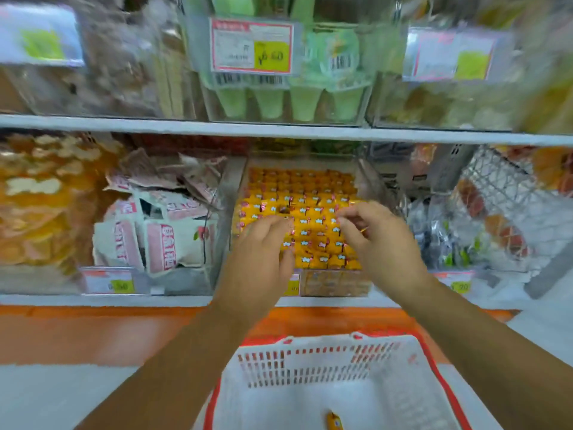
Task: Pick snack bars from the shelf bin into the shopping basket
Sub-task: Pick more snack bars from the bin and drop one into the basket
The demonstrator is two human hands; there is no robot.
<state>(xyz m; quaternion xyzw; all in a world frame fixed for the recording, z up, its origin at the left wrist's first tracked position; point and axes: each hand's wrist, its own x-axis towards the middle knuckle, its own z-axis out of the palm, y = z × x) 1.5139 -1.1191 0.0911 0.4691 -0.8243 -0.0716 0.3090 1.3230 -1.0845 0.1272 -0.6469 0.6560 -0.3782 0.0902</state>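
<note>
A clear shelf bin (240,193) in the middle of the lower shelf holds several rows of orange-wrapped snack bars (313,212). My left hand (263,259) reaches over the bin's front left, fingers curled down onto the bars. My right hand (381,240) hovers over the bin's front right with its fingers pinched together; whether a bar is between them I cannot tell. Below, a white shopping basket (310,361) with a red rim sits on the floor, and one orange snack bar (334,421) lies on its bottom.
A bin of pink-and-white packets (161,231) stands left of the snack bin, and one with silver packets (449,237) stands right. A wire basket (508,193) hangs at far right. Price tags (251,46) hang on the upper bins. An orange base strip (93,330) runs under the shelf.
</note>
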